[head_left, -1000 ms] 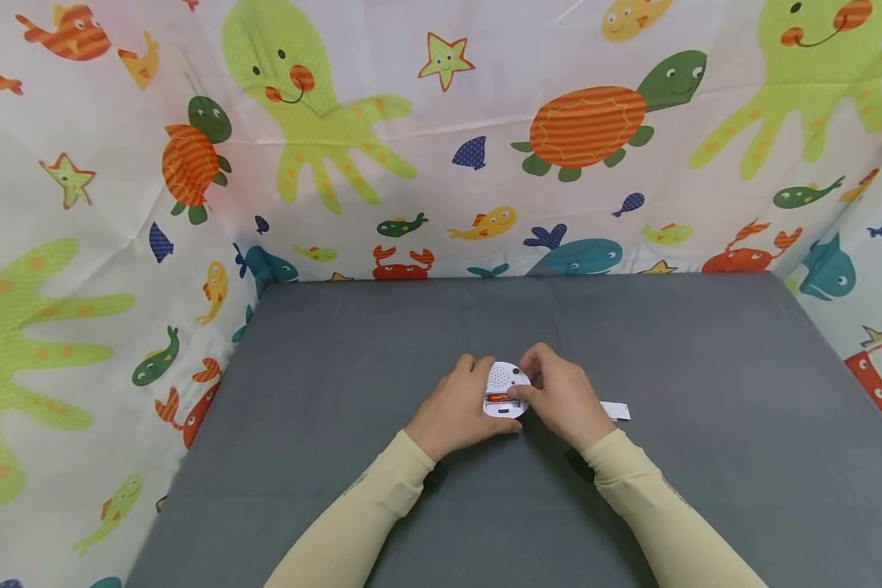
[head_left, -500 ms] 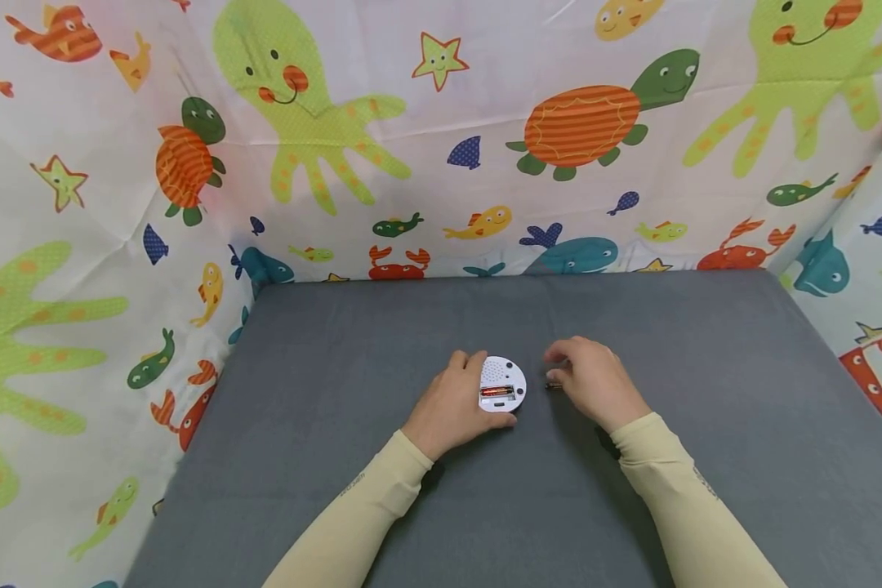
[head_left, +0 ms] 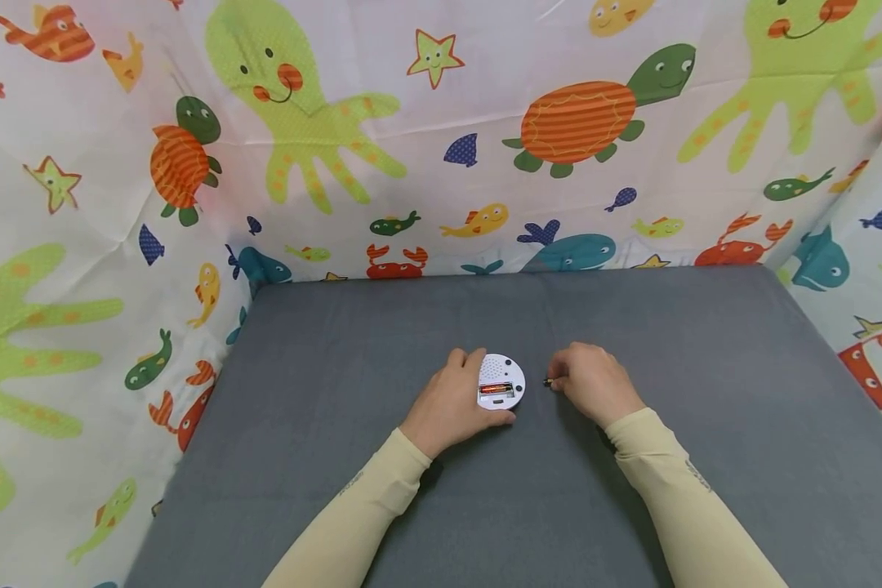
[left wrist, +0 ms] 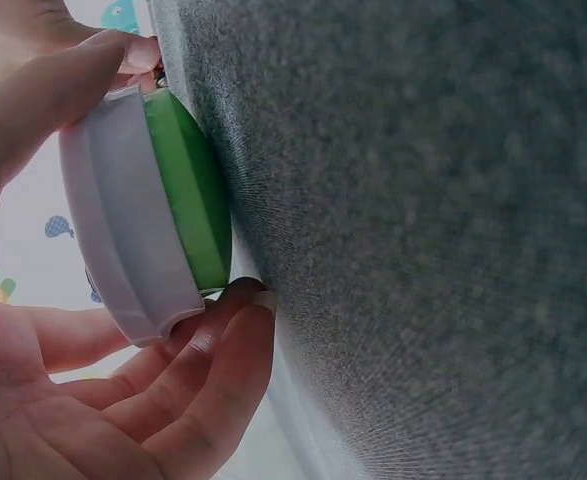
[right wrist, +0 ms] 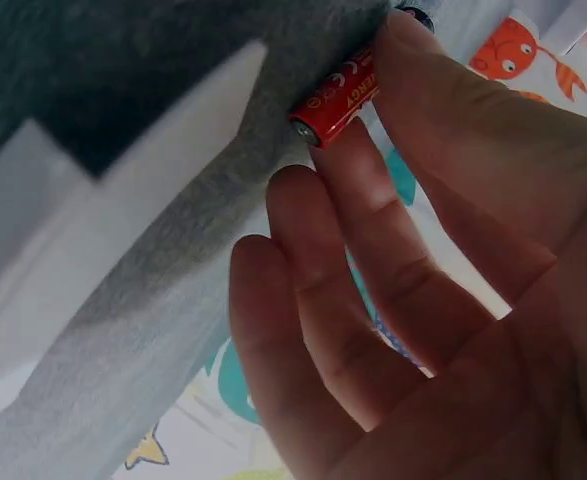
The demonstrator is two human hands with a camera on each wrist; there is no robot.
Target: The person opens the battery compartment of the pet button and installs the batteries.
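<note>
My left hand (head_left: 448, 404) grips a round white device (head_left: 494, 369) by its side, its back with speaker holes facing up. The open battery compartment shows one red battery (head_left: 496, 389) lying in it, with a bare slot alongside. In the left wrist view, the device's green underside (left wrist: 188, 190) faces the grey cloth, and thumb and fingers span the white casing. Right of the device, my right hand (head_left: 595, 384) pinches another red battery (right wrist: 338, 105) between thumb and index finger, low over the cloth. The other fingers of that hand are loosely bent.
A flat white piece (right wrist: 143, 195) lies on the cloth beside the right hand; in the head view the hand and forearm hide it. Grey cloth (head_left: 338, 343) covers the table. Curtains with printed sea animals (head_left: 441, 180) stand behind and at both sides.
The right hand has moved from the device's compartment to the right, and a battery now shows at its fingertips. It covers the white piece seen earlier. The left hand keeps its grip.
</note>
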